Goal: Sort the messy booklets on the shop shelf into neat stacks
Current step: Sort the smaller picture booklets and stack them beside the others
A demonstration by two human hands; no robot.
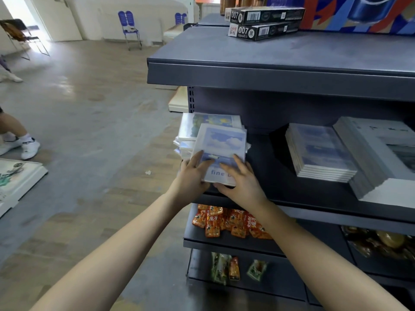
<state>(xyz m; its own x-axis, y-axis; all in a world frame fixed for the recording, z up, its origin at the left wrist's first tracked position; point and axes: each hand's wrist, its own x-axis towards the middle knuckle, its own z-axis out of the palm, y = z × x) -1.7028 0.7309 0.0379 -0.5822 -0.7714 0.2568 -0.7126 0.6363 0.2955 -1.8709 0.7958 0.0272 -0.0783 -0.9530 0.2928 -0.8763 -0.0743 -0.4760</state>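
A blue-and-white booklet (222, 142) with clouds and the word "fine" on its cover lies on top of a messy pile (186, 135) at the left end of the dark middle shelf (314, 198). My left hand (193, 176) grips its near left corner. My right hand (240, 178) grips its near right edge, fingers spread on the cover. Further right on the same shelf sit a neat stack of blue booklets (321, 151) and a taller neat stack of grey booklets (381, 158).
The top shelf (269, 55) carries two black "007" boxes (262, 21). Orange snack packets (224, 223) fill the shelf below, green packets (220, 268) the lowest one. A person's legs (15, 140) are at the left, a blue chair (130, 28) stands far back.
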